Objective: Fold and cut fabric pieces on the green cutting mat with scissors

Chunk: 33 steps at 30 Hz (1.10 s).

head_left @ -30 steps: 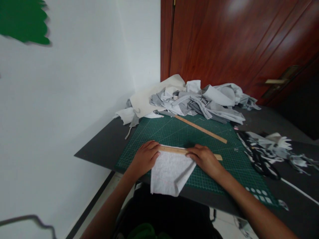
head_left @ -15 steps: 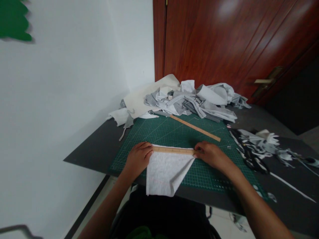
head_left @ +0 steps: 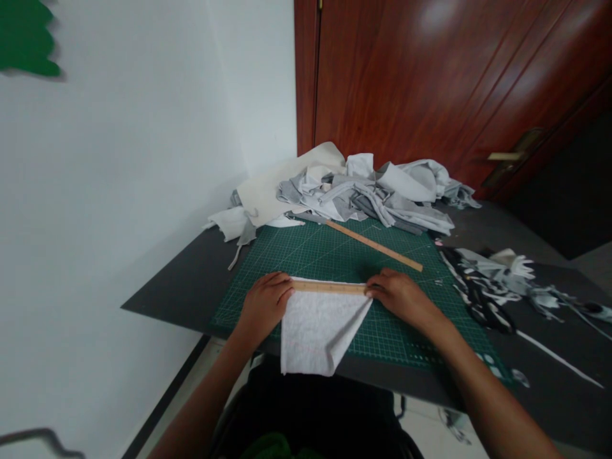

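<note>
A wooden ruler (head_left: 329,289) lies across the top part of a light grey piece of cloth (head_left: 315,331), close to its far edge. My left hand (head_left: 268,299) is closed on the ruler's left end, with the cloth under it. At the other end, my right hand (head_left: 394,293) pinches the ruler and the cloth's right corner. The cloth's lower part hangs past the table's front edge, its right side folded slantwise. Both ruler ends are hidden by my fingers.
Under the cloth is a green cutting mat (head_left: 306,248) on a dark table (head_left: 186,287). A second wooden ruler (head_left: 375,244) lies slantwise farther back. Heaped grey and white fabric (head_left: 363,191) sits at the rear. Black-handled scissors (head_left: 488,309) and scraps (head_left: 502,274) lie right.
My right hand has shifted slightly left along the ruler, and its fingers now cover the ruler's right end. My left hand and the cloth stay nearly where they were.
</note>
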Tool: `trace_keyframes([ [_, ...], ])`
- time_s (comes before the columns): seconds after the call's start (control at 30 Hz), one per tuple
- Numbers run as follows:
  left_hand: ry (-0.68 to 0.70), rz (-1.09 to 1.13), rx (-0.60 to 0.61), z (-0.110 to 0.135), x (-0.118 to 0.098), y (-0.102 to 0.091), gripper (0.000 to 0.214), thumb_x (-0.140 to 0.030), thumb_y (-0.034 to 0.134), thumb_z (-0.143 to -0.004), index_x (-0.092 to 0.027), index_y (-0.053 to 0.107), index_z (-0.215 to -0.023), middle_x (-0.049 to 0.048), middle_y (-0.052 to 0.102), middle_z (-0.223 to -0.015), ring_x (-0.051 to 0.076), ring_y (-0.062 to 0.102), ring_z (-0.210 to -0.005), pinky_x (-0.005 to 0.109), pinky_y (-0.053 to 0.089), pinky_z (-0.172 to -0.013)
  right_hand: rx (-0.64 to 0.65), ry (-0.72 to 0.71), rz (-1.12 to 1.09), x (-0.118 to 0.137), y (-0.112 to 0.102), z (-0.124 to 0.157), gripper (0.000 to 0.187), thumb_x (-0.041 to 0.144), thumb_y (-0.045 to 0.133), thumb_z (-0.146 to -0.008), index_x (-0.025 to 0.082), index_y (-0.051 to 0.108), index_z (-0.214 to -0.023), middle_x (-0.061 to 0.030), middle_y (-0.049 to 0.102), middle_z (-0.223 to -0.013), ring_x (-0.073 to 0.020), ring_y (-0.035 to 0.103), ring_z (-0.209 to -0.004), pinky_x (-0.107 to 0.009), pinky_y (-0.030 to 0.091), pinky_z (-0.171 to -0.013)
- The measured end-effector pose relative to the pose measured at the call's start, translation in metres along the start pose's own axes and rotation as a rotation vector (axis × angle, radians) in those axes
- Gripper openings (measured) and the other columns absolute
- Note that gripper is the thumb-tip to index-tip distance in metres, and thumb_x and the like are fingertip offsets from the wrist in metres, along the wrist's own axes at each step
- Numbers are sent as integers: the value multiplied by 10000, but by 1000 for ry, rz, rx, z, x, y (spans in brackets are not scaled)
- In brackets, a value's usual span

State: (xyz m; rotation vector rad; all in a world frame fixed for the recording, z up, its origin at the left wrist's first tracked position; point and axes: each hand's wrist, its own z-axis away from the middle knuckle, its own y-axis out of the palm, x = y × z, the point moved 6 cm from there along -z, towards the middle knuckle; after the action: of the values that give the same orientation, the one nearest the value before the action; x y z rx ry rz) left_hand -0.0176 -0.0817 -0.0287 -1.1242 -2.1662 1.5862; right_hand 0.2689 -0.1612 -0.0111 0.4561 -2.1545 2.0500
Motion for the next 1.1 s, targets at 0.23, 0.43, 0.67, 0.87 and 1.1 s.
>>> trace_keyframes([
  [0.23, 0, 22, -16, -1, 2, 1, 255, -228, 521, -977, -201, 761, -1059, 45, 749, -1145, 247, 645, -1148, 440, 482, -1092, -14, 18, 55, 1, 2, 0, 240, 394, 609, -966, 201, 738, -1027, -81, 690, -942, -229, 663, -849, -323, 447, -810],
  [0.43, 27, 58, -24, -2, 2, -2, 227, -205, 553, -947, -228, 771, -1007, 30, 754, -1117, 236, 643, -1136, 440, 486, -1087, 13, 50, 67, 4, 1, 0, 206, 377, 613, -955, 200, 715, -980, -78, 691, -939, -232, 662, -878, -321, 427, -823],
  [0.67, 35, 124, -5, 1, 5, -4, 160, -189, 644, -889, -239, 775, -967, 3, 767, -1082, 238, 631, -1172, 459, 482, -1090, 164, 81, 73, 7, -3, 9, 131, 334, 691, -864, 231, 721, -938, -54, 718, -956, -244, 671, -896, -318, 395, -774],
  [0.87, 14, 131, -9, 1, 5, -2, 137, -184, 654, -883, -225, 771, -940, 13, 769, -1079, 254, 632, -1193, 487, 464, -1108, 159, 80, 114, 7, -7, 9, 145, 337, 628, -910, 225, 717, -934, -63, 713, -942, -244, 669, -895, -322, 386, -780],
  [1.1, 5, 123, 10, 1, 5, 0, 140, -193, 636, -888, -230, 764, -934, 26, 764, -1098, 269, 630, -1214, 514, 440, -1129, 150, 72, 179, 8, -7, 11, 164, 366, 632, -910, 218, 701, -905, -65, 711, -912, -252, 674, -881, -327, 379, -766],
])
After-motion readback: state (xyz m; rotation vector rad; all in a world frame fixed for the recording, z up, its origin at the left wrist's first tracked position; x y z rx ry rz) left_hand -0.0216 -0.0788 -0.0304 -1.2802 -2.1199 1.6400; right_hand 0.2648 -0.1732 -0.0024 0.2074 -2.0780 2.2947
